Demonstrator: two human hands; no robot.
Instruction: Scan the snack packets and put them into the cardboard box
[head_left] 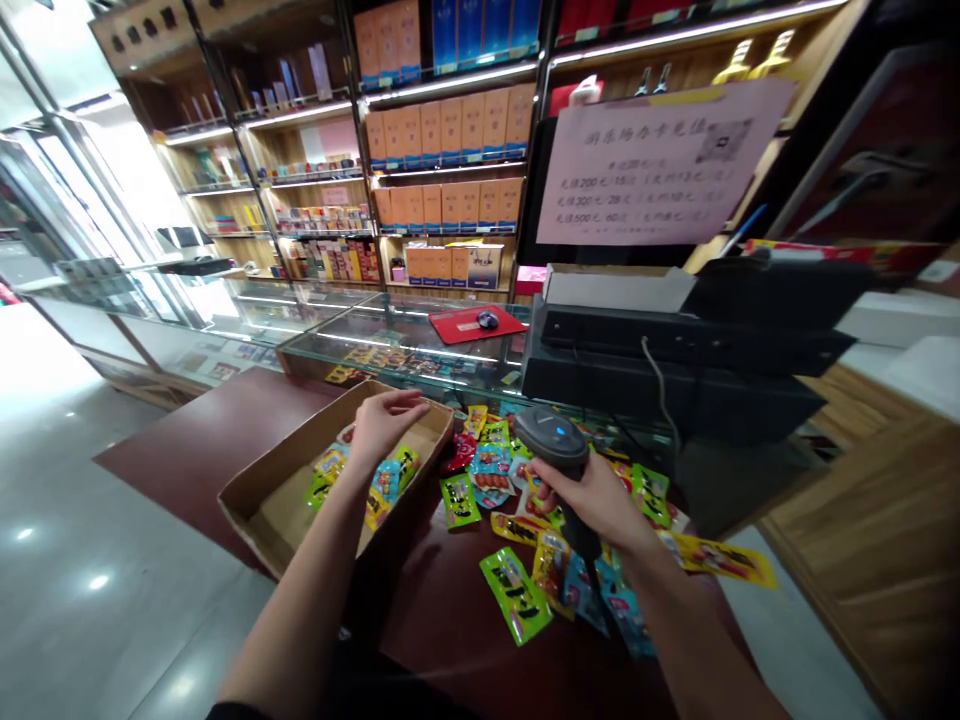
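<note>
My right hand (589, 490) is wrapped round the handle of a dark grey barcode scanner (551, 436) with a small blue light on top. Beneath the scanner, a pile of snack packets (491, 462) in green, blue, yellow and red spreads over the dark red tabletop (420, 610). Over the cardboard box (262, 480) on the left is my left hand (381, 425), its fingers stretched out to the right and nothing visible in them. Several snack packets (386, 482) lie inside that box, partly hidden by my left forearm. Nearest me on the table is a green packet (516, 595).
Behind the table runs a glass display counter (330, 325) with a mouse (487, 320) on a red mat (450, 327). To the right stand a black machine (675, 370) with a cable and a handwritten paper sign (660, 165). Shelves of boxed goods (450, 130) line the back wall.
</note>
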